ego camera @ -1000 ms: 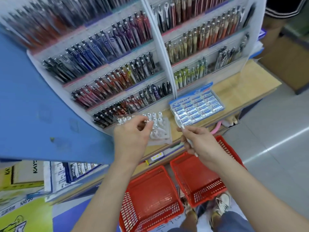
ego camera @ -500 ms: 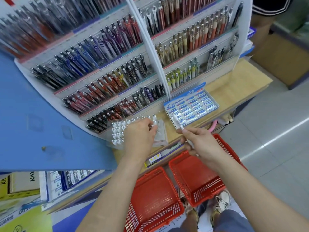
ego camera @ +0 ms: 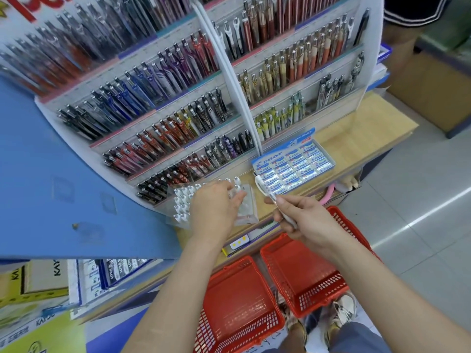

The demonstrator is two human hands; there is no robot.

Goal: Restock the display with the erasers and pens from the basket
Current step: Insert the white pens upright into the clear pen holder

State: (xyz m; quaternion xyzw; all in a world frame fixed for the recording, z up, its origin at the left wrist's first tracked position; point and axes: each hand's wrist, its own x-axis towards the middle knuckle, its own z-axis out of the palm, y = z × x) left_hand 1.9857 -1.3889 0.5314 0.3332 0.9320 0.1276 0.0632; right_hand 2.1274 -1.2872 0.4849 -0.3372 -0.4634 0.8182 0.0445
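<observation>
Head view: the left hand point(ego camera: 216, 210) lies back-up over a clear stand point(ego camera: 248, 212) on the wooden shelf point(ego camera: 356, 133). Its fingers bend down among the white pens in the stand point(ego camera: 182, 202). The fingertips are hidden, so I cannot tell if they hold anything; only the thumb shows, stretched out over the stand.

The right hand point(ego camera: 308, 222) has its fingers and thumb curled round a white pen point(ego camera: 265, 189). The pen's far end points up-left, just in front of the open blue box point(ego camera: 302, 139) of erasers point(ego camera: 295, 165); its middle is covered by the fingers.

Behind stands the display rack point(ego camera: 244, 98) with rows of pens, its top cut off and its left side blurred.

Below the shelf are two red baskets, the left one point(ego camera: 242, 327) and the right one point(ego camera: 318, 299), each partly covered by a forearm.
</observation>
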